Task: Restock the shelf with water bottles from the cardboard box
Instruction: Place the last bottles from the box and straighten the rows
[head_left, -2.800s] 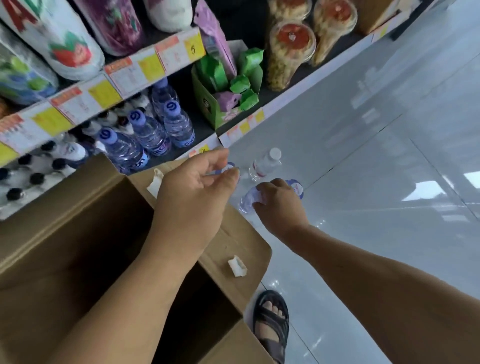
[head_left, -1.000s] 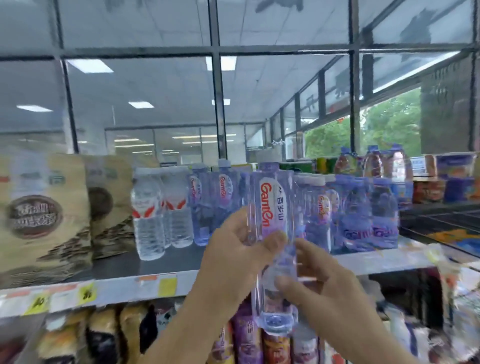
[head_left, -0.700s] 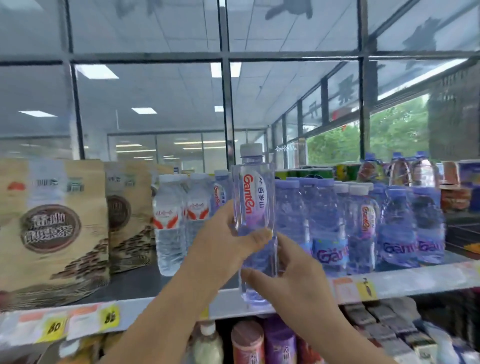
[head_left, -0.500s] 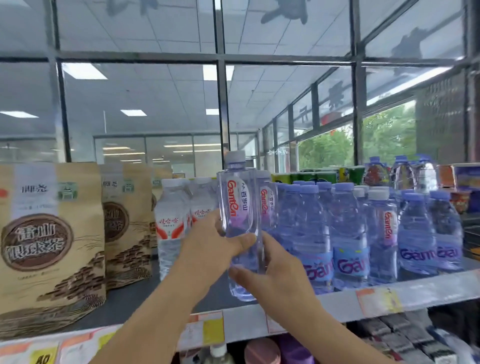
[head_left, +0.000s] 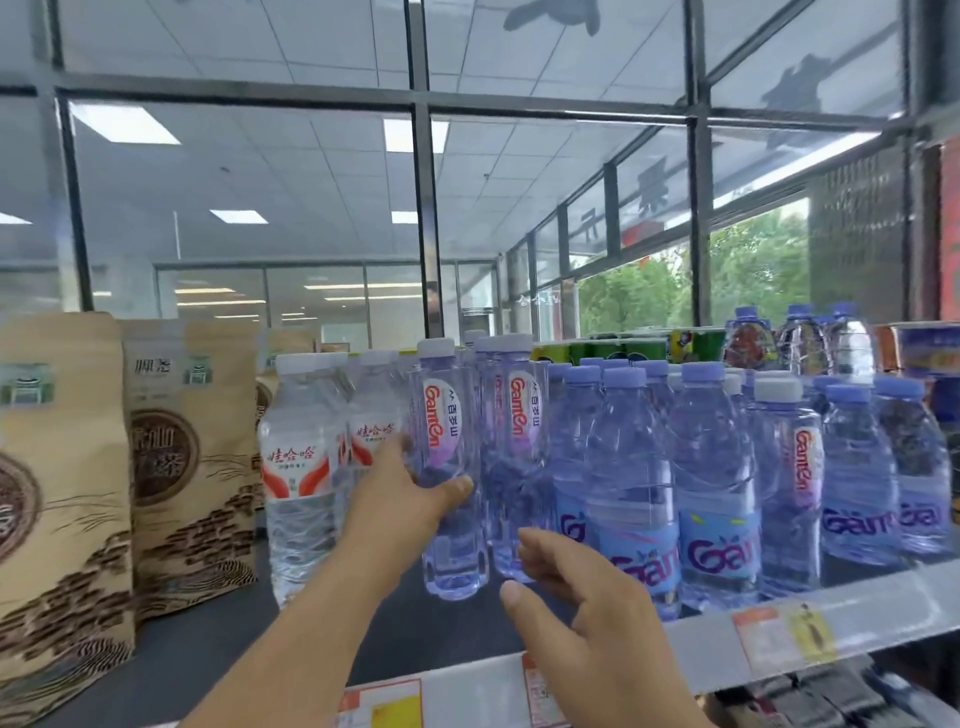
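Note:
Two slim clear water bottles with red lettering stand side by side on the dark shelf (head_left: 208, 649). My left hand (head_left: 402, 501) grips the left water bottle (head_left: 449, 540) at mid-height, thumb across its front and fingers behind it. The second slim bottle (head_left: 514, 467) stands free just to its right. My right hand (head_left: 587, 623) hovers low in front of that bottle with fingers spread and relaxed, holding nothing. The cardboard box is out of view.
Rows of blue-capped, blue-labelled bottles (head_left: 711, 499) fill the shelf to the right. Clear bottles with red and white labels (head_left: 296, 467) stand at the left, next to tall brown paper bags (head_left: 182, 457). Price tags (head_left: 779, 636) line the shelf's front edge.
Both slim bottles have gone from the air in front of the shelf down onto it. My right hand has let go of its bottle and drawn back; my left hand still holds the other.

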